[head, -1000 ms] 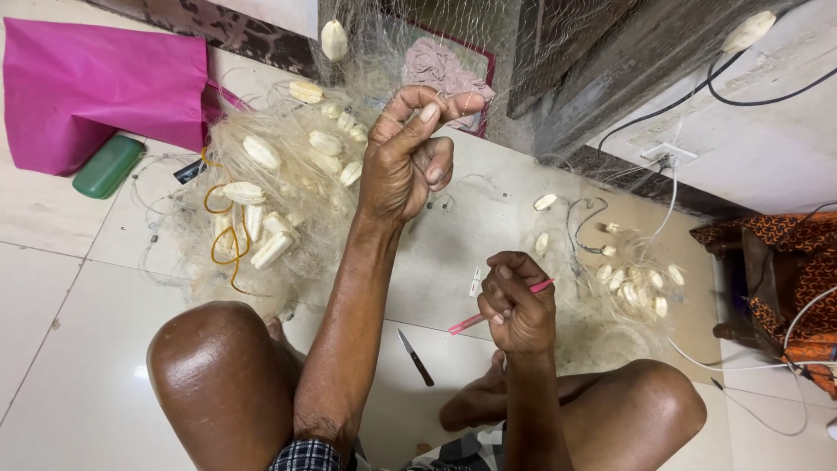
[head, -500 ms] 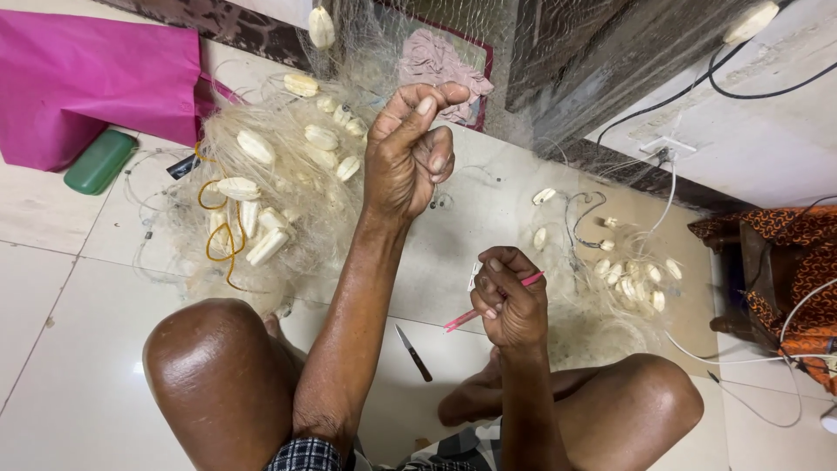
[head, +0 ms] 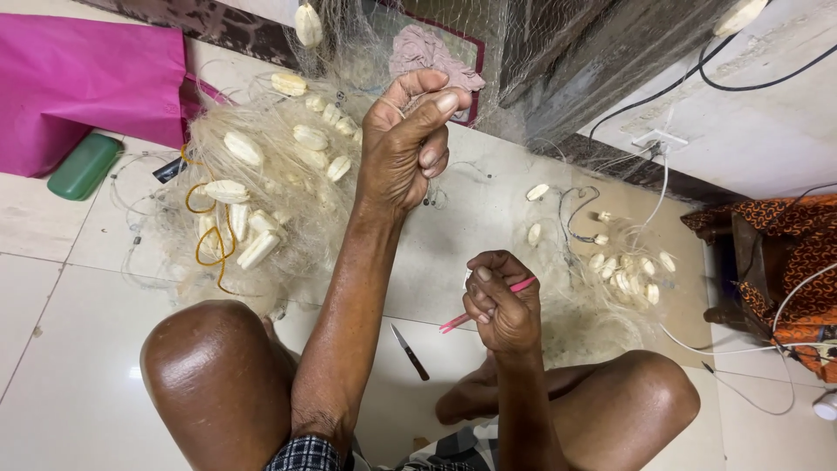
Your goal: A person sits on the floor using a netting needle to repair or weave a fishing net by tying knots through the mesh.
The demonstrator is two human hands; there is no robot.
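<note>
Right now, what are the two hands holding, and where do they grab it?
The left hand pinches thin strands of the fishing net between thumb and fingertips, raised. The right hand grips a pink netting needle around its middle, both ends sticking out.

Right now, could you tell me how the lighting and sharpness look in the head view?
Head view: even indoor light, soft shadows; a glare patch shines on the left knee; the left hand and right hand are sharp, as is the pink tool; the fine net blends into the pale tiled floor; edges curve with wide-angle distortion.
</note>
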